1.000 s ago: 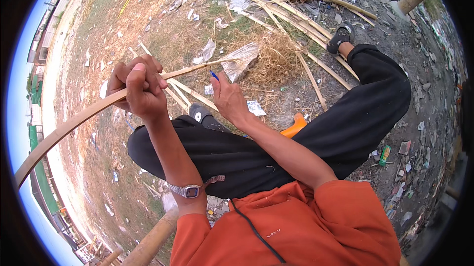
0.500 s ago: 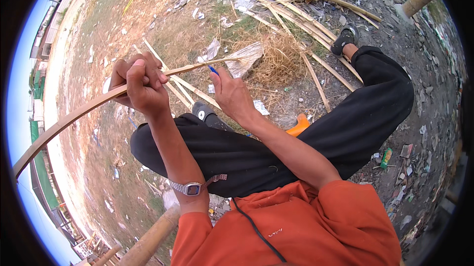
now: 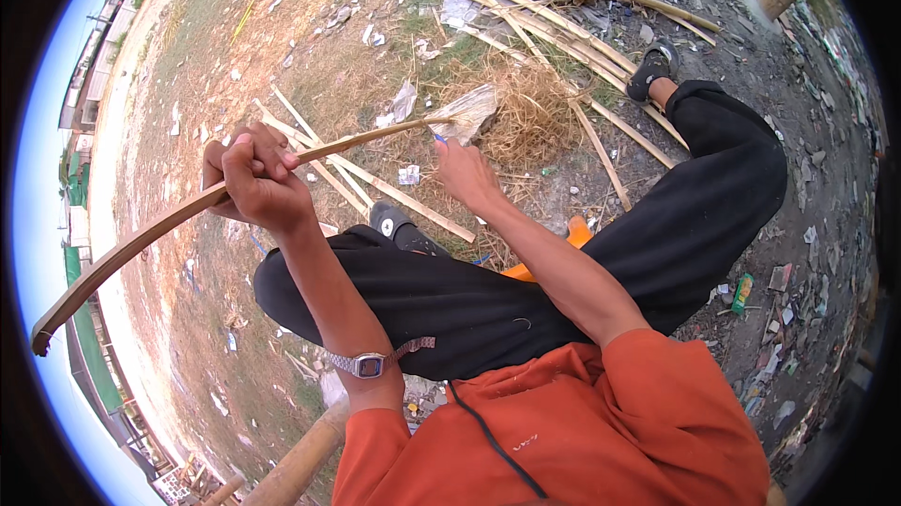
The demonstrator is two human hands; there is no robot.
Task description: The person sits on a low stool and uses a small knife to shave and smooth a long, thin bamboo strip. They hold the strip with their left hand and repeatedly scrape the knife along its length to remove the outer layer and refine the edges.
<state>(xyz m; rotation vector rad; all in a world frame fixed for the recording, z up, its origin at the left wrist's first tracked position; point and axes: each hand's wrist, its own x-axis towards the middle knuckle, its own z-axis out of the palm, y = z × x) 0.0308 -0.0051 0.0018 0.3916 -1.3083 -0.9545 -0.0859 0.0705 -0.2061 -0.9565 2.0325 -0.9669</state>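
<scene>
Well, my left grip (image 3: pixel 267 189) squeezes a long strip (image 3: pixel 141 239), my right grip (image 3: pixel 464 174) a blue tool (image 3: pixel 439 138); heaped curls (image 3: pixel 530 118) look done, what's left I can't tell

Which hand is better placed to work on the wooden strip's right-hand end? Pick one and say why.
Right, most likely: the right hand is close to that end, a small blue object showing at its thumb. The left hand is closed around the wooden strip farther left.

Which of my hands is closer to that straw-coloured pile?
Right. Your right hand is just below and left of the pile in view; your left hand is much farther left, closed around the bamboo strip.
</scene>
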